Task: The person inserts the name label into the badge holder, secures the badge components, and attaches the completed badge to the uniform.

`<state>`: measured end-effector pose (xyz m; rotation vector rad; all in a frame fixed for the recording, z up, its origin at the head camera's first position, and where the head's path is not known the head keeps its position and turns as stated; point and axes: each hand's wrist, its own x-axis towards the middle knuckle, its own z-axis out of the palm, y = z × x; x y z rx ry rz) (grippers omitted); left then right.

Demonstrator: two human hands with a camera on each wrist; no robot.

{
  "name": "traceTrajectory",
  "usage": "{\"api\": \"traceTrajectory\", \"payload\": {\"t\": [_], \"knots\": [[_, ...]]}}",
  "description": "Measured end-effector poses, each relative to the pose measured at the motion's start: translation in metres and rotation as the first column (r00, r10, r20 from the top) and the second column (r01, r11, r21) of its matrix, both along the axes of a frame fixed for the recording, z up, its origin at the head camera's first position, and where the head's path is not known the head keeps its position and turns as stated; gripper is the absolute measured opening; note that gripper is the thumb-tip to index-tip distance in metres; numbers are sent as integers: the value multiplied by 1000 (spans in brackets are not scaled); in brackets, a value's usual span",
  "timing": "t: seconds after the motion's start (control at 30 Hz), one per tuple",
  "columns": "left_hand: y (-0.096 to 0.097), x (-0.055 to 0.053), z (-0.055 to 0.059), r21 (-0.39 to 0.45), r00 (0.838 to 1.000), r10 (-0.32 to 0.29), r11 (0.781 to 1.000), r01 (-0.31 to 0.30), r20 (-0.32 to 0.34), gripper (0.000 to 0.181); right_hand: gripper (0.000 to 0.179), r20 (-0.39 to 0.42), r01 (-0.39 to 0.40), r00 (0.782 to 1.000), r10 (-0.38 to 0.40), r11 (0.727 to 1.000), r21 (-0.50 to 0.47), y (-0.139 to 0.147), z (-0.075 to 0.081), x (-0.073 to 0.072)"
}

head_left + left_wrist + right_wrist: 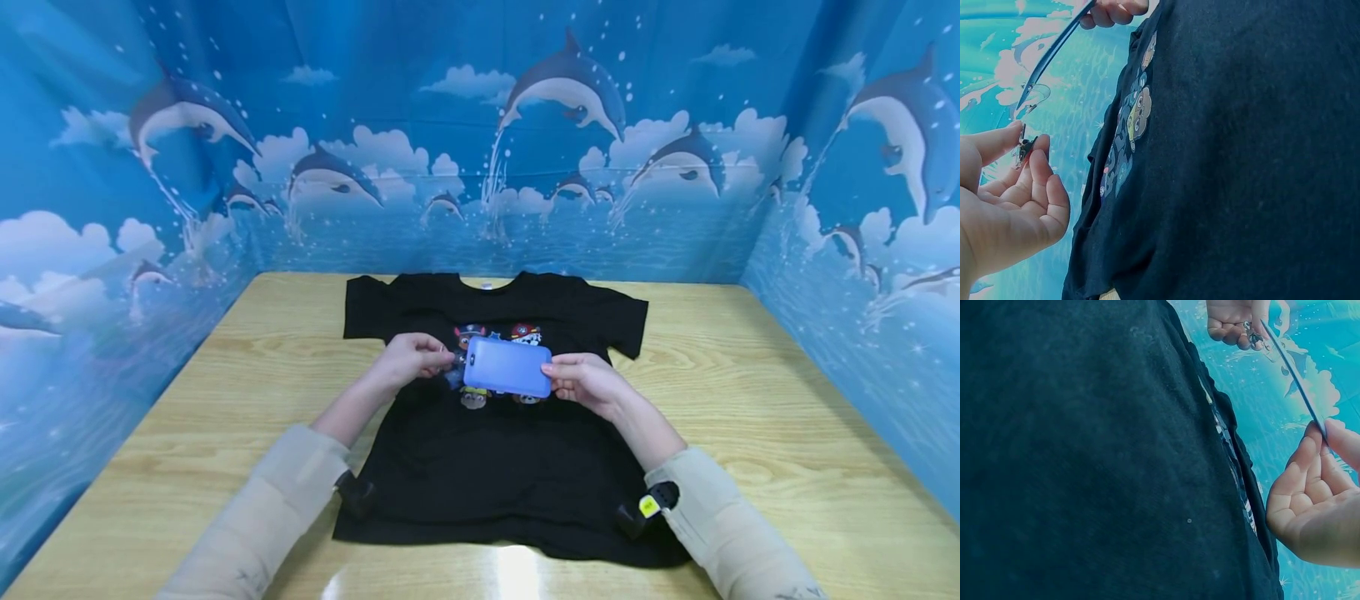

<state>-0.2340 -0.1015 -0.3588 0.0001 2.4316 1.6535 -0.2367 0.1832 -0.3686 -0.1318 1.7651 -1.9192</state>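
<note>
My right hand (588, 383) pinches a blue plastic badge holder (506, 367) by its right end, thumb on top; a small slot shows at its left end. In the right wrist view the badge holder (1297, 381) appears edge-on. My left hand (416, 362) is just left of the slot and pinches a small metal badge clip (1025, 147) between thumb and fingers. A thin loop shows between clip and badge holder in the left wrist view. Beneath both hands a black T-shirt (502, 475) lies spread out, its cartoon print partly hidden by the badge holder.
The T-shirt lies on a light wooden table (750, 400), neck toward the back. A blue dolphin-print curtain (405, 108) encloses the back and both sides. Dark straps with a wrist camera (663, 496) sit on the sleeves.
</note>
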Motion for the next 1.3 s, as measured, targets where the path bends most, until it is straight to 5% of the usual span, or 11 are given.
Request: {"api": "traceTrajectory", "payload": {"t": [0.77, 1.07, 1.3], "knots": [[0, 0, 3, 200, 999, 0, 980, -7, 35, 14, 18, 17, 20, 1000, -21, 999, 28, 2, -3, -5], [2, 1, 10, 205, 999, -47, 978, 47, -9, 11, 5, -26, 36, 999, -32, 988, 153, 4, -3, -7], [7, 3, 16, 174, 997, -74, 982, 79, -32, 12, 24, -92, 38, 996, -11, 956, 291, 4, -8, -7]]}}
